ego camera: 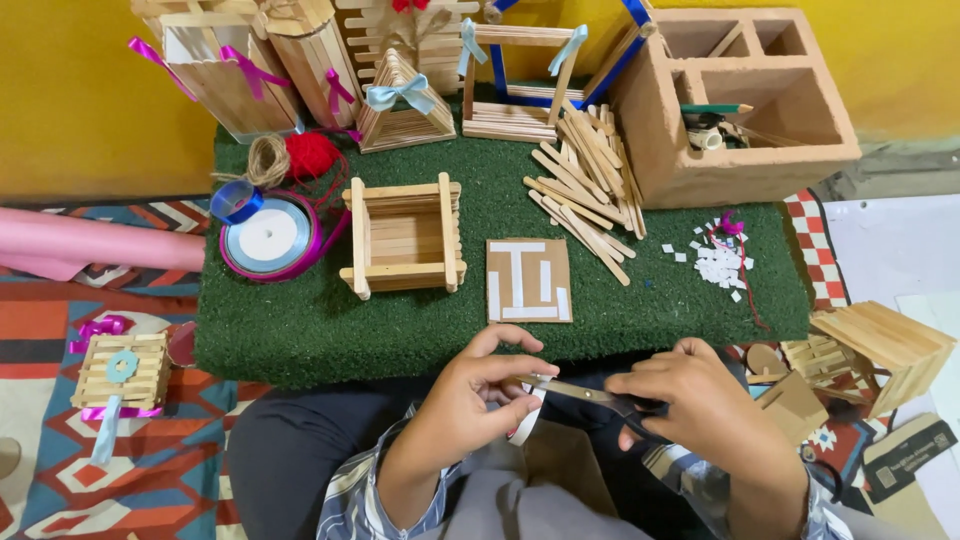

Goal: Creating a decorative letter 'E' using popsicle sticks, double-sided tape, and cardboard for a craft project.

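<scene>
My left hand (478,392) pinches a white strip of tape (527,415) over my lap. My right hand (690,400) grips a pair of scissors (590,394), whose blades point left and meet the strip. Just beyond my hands, on the green turf mat (330,330), lies a brown cardboard square with white strips stuck on it (529,280). To its left stands an open box built of wooden craft sticks (404,239). A loose pile of craft sticks (587,180) lies behind the square.
Ribbon spools (268,236), twine and red yarn (312,153) sit at the mat's left. Stick-built houses (400,100) line the back. A hollow clay brick (735,100) holds tools at the right. White tape scraps (720,265) lie nearby. More stick boxes (122,372) rest on the patterned rug.
</scene>
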